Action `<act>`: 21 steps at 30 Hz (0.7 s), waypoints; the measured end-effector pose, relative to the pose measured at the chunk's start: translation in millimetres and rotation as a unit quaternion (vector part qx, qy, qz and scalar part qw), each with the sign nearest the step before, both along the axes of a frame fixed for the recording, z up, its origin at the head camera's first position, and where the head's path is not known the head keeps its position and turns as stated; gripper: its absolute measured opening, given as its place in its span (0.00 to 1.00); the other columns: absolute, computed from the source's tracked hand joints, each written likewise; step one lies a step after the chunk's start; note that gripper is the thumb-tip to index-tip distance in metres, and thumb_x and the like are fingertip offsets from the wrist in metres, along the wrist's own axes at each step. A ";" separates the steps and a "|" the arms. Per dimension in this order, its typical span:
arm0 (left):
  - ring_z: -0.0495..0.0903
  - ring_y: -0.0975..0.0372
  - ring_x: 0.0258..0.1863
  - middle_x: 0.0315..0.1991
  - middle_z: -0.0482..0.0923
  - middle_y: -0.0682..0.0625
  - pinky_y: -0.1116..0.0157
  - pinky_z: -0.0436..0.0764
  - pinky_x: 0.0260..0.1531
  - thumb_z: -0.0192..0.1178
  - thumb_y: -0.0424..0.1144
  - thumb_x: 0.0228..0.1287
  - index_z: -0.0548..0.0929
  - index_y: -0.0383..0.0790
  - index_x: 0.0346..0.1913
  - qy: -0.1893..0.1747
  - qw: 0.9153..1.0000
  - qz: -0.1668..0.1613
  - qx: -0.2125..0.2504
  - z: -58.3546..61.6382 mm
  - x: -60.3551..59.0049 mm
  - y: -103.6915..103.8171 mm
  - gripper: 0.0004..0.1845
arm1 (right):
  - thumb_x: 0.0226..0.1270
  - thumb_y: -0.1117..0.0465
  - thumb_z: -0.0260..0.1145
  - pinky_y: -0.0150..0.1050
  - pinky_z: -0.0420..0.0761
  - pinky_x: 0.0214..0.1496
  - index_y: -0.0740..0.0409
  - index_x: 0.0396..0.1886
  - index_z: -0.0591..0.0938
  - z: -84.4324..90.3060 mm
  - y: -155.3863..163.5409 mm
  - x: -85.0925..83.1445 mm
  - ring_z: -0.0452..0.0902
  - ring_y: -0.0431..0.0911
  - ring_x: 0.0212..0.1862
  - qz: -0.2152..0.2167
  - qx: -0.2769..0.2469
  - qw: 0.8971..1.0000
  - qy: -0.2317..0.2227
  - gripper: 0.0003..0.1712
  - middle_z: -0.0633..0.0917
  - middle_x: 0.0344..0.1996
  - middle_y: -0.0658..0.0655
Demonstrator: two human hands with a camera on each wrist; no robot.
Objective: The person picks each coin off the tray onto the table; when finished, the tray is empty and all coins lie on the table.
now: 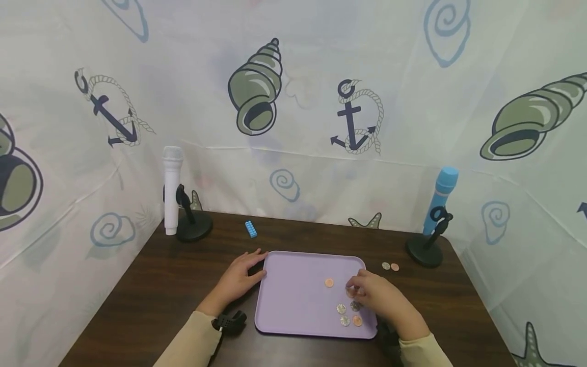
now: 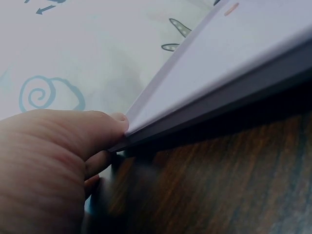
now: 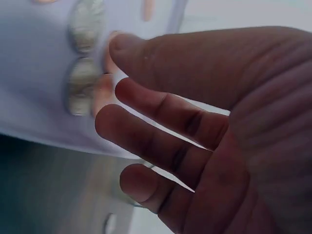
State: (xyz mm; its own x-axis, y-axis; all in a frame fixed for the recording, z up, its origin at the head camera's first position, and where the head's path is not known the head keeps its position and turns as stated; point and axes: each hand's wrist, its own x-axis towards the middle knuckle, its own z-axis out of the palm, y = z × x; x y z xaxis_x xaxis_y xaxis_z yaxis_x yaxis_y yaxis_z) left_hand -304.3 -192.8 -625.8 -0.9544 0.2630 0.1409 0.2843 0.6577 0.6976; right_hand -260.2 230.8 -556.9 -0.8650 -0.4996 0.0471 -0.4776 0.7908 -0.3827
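I judge the copper coin (image 1: pixel 351 292) pinched in my right hand (image 1: pixel 382 298) over the lavender tray (image 1: pixel 298 300) thin, stiff and slippery, best held by its rim, while my left hand (image 1: pixel 240 278) grips the tray's corner.

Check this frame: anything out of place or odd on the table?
Mostly tidy. Two coins lie on the bare table, right of the purple tray, apart from the coins on it. A blue brick sits alone behind the tray. Left hand holds the tray's edge; right hand pinches a copper coin.
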 end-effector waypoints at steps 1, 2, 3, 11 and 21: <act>0.59 0.37 0.86 0.82 0.70 0.43 0.32 0.55 0.84 0.69 0.49 0.76 0.77 0.52 0.80 0.000 1.000 0.000 0.001 0.4 -0.2 0.2 0.32 | 0.68 0.65 0.79 0.33 0.83 0.37 0.53 0.44 0.92 -2.4 -0.7 -0.7 0.80 0.37 0.37 0.001 0.000 1.000 0.007 0.07 0.82 0.35 0.47; 0.60 0.36 0.85 0.82 0.70 0.42 0.31 0.54 0.84 0.69 0.49 0.76 0.77 0.51 0.79 0.001 1.000 -0.001 0.001 0.8 -0.2 0.3 0.32 | 0.67 0.66 0.79 0.33 0.82 0.36 0.52 0.42 0.91 -4.8 -1.5 -1.5 0.80 0.37 0.36 0.001 -0.001 1.000 0.012 0.07 0.82 0.34 0.47; 0.60 0.36 0.85 0.82 0.70 0.42 0.31 0.54 0.83 0.69 0.49 0.76 0.77 0.51 0.79 0.002 1.000 -0.002 0.002 1.0 -0.3 0.2 0.32 | 0.67 0.66 0.79 0.32 0.81 0.35 0.52 0.41 0.91 -7.2 -2.6 -2.2 0.79 0.36 0.35 0.000 0.000 1.000 0.017 0.07 0.82 0.34 0.47; 0.60 0.36 0.85 0.82 0.70 0.42 0.31 0.55 0.83 0.69 0.48 0.76 0.77 0.50 0.79 0.000 1.000 0.000 0.005 2.5 0.8 0.1 0.32 | 0.66 0.65 0.81 0.31 0.75 0.32 0.49 0.34 0.85 -14.1 -10.9 -5.7 0.71 0.33 0.31 -0.040 -0.009 0.999 0.011 0.11 0.77 0.30 0.43; 0.59 0.35 0.85 0.82 0.70 0.42 0.29 0.55 0.82 0.69 0.50 0.76 0.78 0.52 0.79 -0.002 1.000 0.003 0.007 0.7 0.4 -0.1 0.31 | 0.69 0.65 0.78 0.31 0.79 0.29 0.44 0.36 0.84 -16.3 -6.8 -2.0 0.74 0.33 0.30 -0.043 -0.114 0.992 -0.023 0.12 0.85 0.34 0.42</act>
State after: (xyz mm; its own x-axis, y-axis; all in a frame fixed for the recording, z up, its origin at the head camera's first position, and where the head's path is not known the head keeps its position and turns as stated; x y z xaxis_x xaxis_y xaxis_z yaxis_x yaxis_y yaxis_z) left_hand -303.9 -192.9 -625.1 -0.9564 0.2563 0.1398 0.2775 0.6497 0.7077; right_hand -262.3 224.0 -573.2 -0.9077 -0.4047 0.1110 -0.3905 0.7177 -0.5765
